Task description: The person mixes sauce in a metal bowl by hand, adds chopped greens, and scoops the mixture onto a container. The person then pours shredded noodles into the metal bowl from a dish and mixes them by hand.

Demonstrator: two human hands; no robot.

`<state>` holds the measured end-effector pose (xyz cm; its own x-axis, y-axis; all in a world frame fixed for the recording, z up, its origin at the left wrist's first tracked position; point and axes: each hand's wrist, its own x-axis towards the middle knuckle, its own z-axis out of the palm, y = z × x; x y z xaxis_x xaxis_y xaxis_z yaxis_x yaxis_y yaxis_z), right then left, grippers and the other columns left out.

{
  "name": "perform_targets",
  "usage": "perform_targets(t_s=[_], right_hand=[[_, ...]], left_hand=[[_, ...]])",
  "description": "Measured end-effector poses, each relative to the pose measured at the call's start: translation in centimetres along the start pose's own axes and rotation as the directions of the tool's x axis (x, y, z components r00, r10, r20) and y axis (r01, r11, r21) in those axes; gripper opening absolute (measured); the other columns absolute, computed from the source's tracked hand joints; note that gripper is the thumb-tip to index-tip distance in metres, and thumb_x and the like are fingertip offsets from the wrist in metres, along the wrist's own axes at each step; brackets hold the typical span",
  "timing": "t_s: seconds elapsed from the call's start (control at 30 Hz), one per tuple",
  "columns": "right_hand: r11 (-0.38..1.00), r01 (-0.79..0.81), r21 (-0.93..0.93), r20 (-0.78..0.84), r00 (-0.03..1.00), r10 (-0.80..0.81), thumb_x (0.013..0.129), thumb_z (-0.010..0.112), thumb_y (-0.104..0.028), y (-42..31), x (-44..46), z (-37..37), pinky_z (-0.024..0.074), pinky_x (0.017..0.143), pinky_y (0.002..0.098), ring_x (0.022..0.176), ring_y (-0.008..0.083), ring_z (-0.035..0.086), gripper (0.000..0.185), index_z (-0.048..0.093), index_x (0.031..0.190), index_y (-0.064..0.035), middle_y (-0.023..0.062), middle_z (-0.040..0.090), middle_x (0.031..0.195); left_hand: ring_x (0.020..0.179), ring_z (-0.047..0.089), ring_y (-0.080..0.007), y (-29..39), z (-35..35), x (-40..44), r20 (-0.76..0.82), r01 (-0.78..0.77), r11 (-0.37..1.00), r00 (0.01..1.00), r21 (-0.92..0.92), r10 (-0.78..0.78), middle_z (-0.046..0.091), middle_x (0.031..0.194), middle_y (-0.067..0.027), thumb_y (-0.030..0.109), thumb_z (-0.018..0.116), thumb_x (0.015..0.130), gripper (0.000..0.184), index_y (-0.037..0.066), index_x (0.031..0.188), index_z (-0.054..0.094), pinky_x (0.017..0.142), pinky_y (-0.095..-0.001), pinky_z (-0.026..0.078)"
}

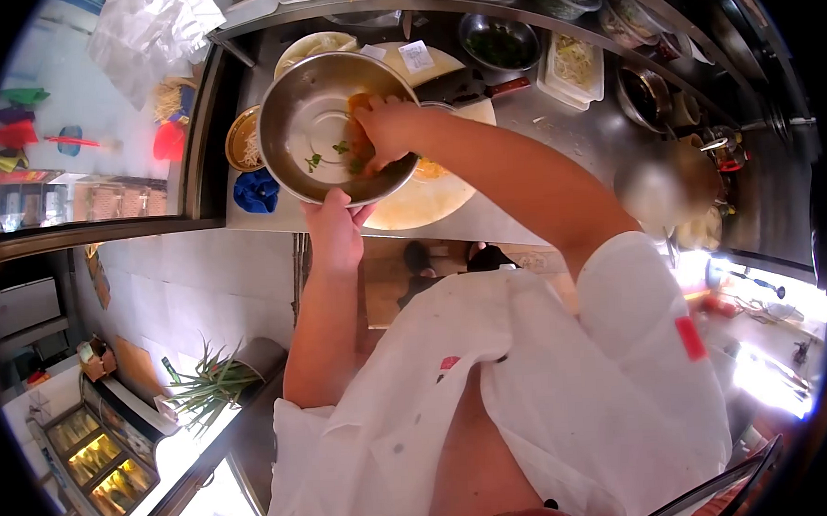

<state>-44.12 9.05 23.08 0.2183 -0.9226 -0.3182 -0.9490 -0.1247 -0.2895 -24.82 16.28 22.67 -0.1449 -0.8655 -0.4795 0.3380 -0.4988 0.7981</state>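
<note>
A wide stainless steel bowl (288, 125) is tilted over a round cream cutting board (420, 207). My left hand (337, 229) is closed on the bowl's near rim, thumb on top. Inside the bowl, my right hand (391, 132) has its fingers curled around orange and green shredded vegetables (359, 104) against the right wall. A few green leaves (313, 162) lie loose on the bowl's bottom. Some orange shreds (431, 169) rest on the board beside the bowl. A knife (506, 87) with a red-brown handle lies past the board's far edge, its blade partly hidden.
A blue cloth (256, 191) and a basket with pale shreds (242, 136) stand left of the bowl. Farther back are a metal bowl of greens (498, 42) and a white tub of sprouts (573, 67). A metal shelf (551, 23) overhangs the counter's back; a window frame (201, 147) borders the left.
</note>
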Motion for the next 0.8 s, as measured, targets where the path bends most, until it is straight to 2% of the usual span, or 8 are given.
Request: perform_targets(t_s=[0.2,0.33,0.43,0.47,0.57,0.6,0.7,0.8], right_hand=[[0.999,0.028,0.024,-0.103,0.994,-0.025,0.067,0.089,-0.043,-3.1,0.5,1.2,0.05,0.102,0.0473,0.132,0.0392,0.048,0.089,0.05,0.139,-0.0085,0.0198,0.048,0.141],[0.879,0.384,0.284,-0.301,0.906,-0.298,0.076,0.08,-0.026,-2.9,2.6,2.0,0.0517,0.097,0.0453,0.119,0.0347,0.055,0.053,0.063,0.124,-0.0092,0.0105,0.057,0.129],[0.771,0.607,0.193,-0.346,0.777,-0.526,0.079,0.078,-0.023,-3.0,4.1,3.1,0.0502,0.095,0.0444,0.115,0.0334,0.056,0.038,0.068,0.112,-0.0074,0.0106,0.061,0.118],[0.752,0.641,0.153,-0.314,0.753,-0.578,0.083,0.073,-0.021,-3.2,3.8,2.7,0.0504,0.094,0.0444,0.111,0.0332,0.058,0.02,0.072,0.098,-0.0076,0.0098,0.065,0.11],[0.853,0.498,0.153,0.207,0.828,-0.521,0.084,0.068,-0.019,-2.3,2.1,1.2,0.0517,0.086,0.0451,0.099,0.0333,0.063,0.013,0.074,0.087,-0.0074,0.0115,0.07,0.096],[0.801,0.574,0.172,0.125,0.794,-0.595,0.084,0.066,-0.016,-1.1,0.9,1.2,0.0521,0.075,0.0466,0.083,0.0348,0.065,0.013,0.074,0.083,-0.0057,0.0151,0.069,0.081],[0.682,0.731,0.002,0.137,0.676,-0.724,0.083,0.067,-0.016,3.1,1.4,1.6,0.0515,0.075,0.0474,0.083,0.0353,0.065,0.012,0.073,0.082,-0.0053,0.0145,0.07,0.082],[0.833,0.553,-0.018,0.257,0.808,-0.531,0.084,0.068,-0.018,3.7,1.7,-2.0,0.0505,0.083,0.0457,0.097,0.0338,0.062,0.012,0.074,0.084,-0.007,0.011,0.07,0.094]], left_hand=[[0.095,0.071,-0.0251,-0.6,0.5,0.0,-0.004,0.016,0.995,1.0,-0.1,-0.017,0.065,0.117,-0.0126,0.0,0.05,0.084,0.053,0.007,0.136,0.044,0.086,-0.0426,0.063],[0.093,0.071,-0.0249,-0.7,1.3,-0.3,-0.007,0.05,0.995,0.999,-0.091,-0.051,0.065,0.116,-0.0126,0.0,0.05,0.084,0.05,0.006,0.134,0.045,0.086,-0.0427,0.063],[0.092,0.071,-0.025,-0.6,1.9,-0.6,0.015,0.033,0.993,0.999,-0.11,-0.031,0.064,0.116,-0.0126,-0.001,0.049,0.084,0.051,0.006,0.134,0.045,0.087,-0.0437,0.063],[0.092,0.071,-0.025,-0.5,1.9,-0.5,0.02,0.044,0.994,0.999,-0.103,-0.042,0.064,0.116,-0.0126,-0.001,0.049,0.084,0.051,0.006,0.135,0.045,0.087,-0.044,0.063],[0.096,0.07,-0.0262,-0.5,1.0,-0.2,0.055,0.058,0.995,0.997,-0.083,-0.054,0.061,0.121,-0.0135,0.0,0.049,0.086,0.053,0.007,0.138,0.039,0.086,-0.0437,0.064],[0.101,0.07,-0.0273,-0.9,0.2,0.2,0.084,0.048,0.996,0.996,-0.078,-0.041,0.058,0.127,-0.0143,0.001,0.049,0.088,0.055,0.009,0.14,0.034,0.085,-0.0428,0.065],[0.094,0.07,-0.024,-0.5,0.5,-0.2,0.041,0.036,0.996,0.999,-0.083,-0.032,0.061,0.119,-0.0129,0.0,0.049,0.086,0.052,0.007,0.137,0.04,0.084,-0.0428,0.065],[0.084,0.069,-0.0187,-0.3,0.5,-0.1,0.025,0.037,0.996,0.999,-0.087,-0.035,0.064,0.109,-0.0108,-0.002,0.048,0.083,0.05,0.005,0.133,0.046,0.083,-0.0422,0.065]])
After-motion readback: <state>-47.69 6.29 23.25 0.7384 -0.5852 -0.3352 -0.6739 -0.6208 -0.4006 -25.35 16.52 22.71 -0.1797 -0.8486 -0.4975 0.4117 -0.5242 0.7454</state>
